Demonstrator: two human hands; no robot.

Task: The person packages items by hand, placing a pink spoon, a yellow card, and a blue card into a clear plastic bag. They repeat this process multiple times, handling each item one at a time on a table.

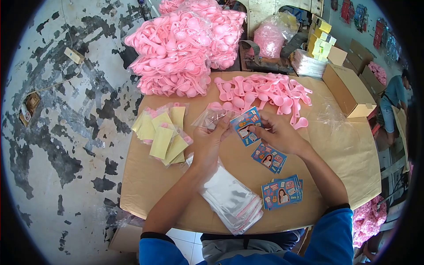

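Between the fingers of my left hand (pixel 211 140) is a small clear plastic bag (pixel 204 120), with a pink scoop (pixel 215 107) showing at its upper end. My right hand (pixel 278 131) pinches a blue printed card (pixel 245 127) close to the bag, thumb on its face. Just below that hand lie a few loose blue cards (pixel 269 159), and nearer me sits a stack of the same cards (pixel 282 192). A sheaf of flat clear bags (pixel 233 199) lies under my left forearm. Beyond both hands spreads a heap of pink scoops (pixel 265 92).
Left of my hands are filled bags with pale yellow cards (pixel 162 142). Big bags of pink scoops (pixel 176 48) rise at the back left. A cardboard box (pixel 349 90) and yellow boxes (pixel 320 44) stand back right. Another person (pixel 394 101) is at the far right.
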